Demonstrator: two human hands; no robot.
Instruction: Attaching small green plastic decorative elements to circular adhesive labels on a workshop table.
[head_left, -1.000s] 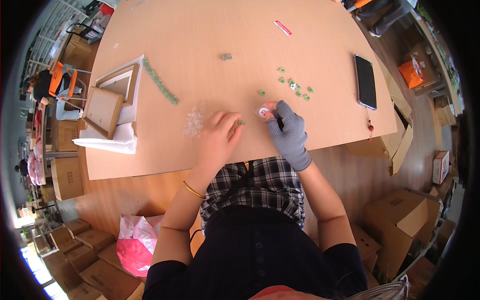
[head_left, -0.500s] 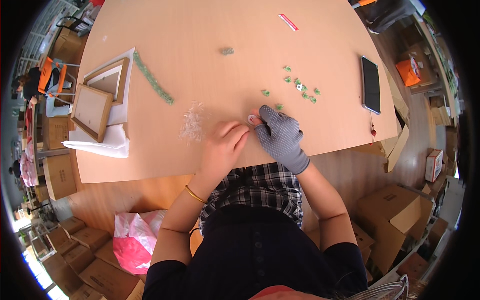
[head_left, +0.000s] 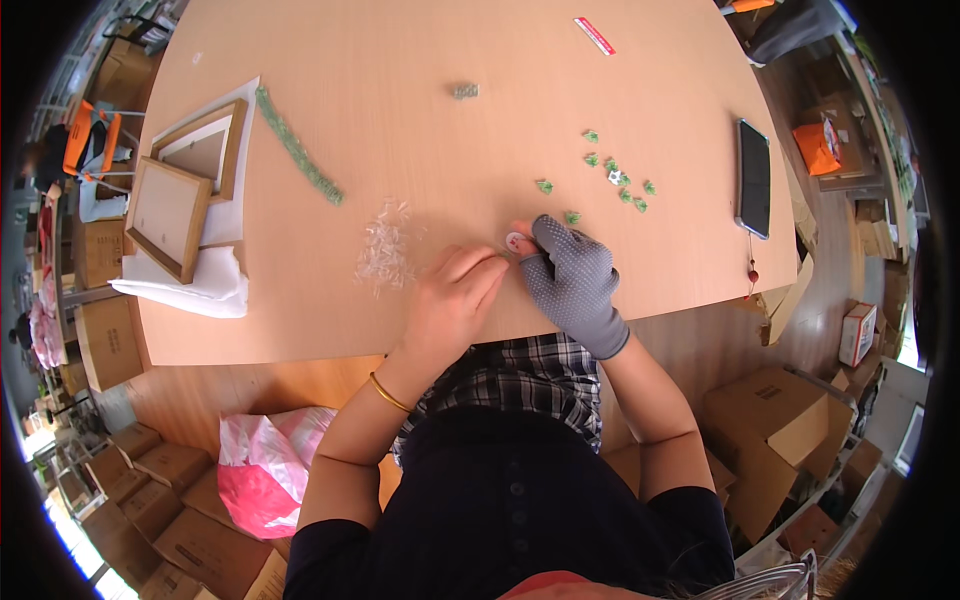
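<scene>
My right hand [head_left: 575, 285], in a grey dotted glove with bare fingertips, pinches a small round white piece with a red mark [head_left: 515, 242] near the table's front edge. Just left of it, my bare left hand [head_left: 455, 295] has its thumb and fingers pressed together; whatever lies between them is too small to make out. Beside the left hand is a loose pile of small clear slivers [head_left: 385, 250]. Several little green leaf-like pieces [head_left: 640, 205] are scattered beyond the right hand, with a small black-and-white piece [head_left: 614, 177] among them.
On the left of the table [head_left: 400, 40] lie a long green strip [head_left: 295, 145], wooden frames [head_left: 205, 187] and white sheets [head_left: 215, 285]. A small grey-green bundle [head_left: 466, 91] sits farther back, near a red-and-white strip [head_left: 595, 36]. A phone [head_left: 755, 180] lies at the right edge.
The view has shifted slightly. Both hands stay close together in nearly the same pose, the right still pinching the round white piece.
</scene>
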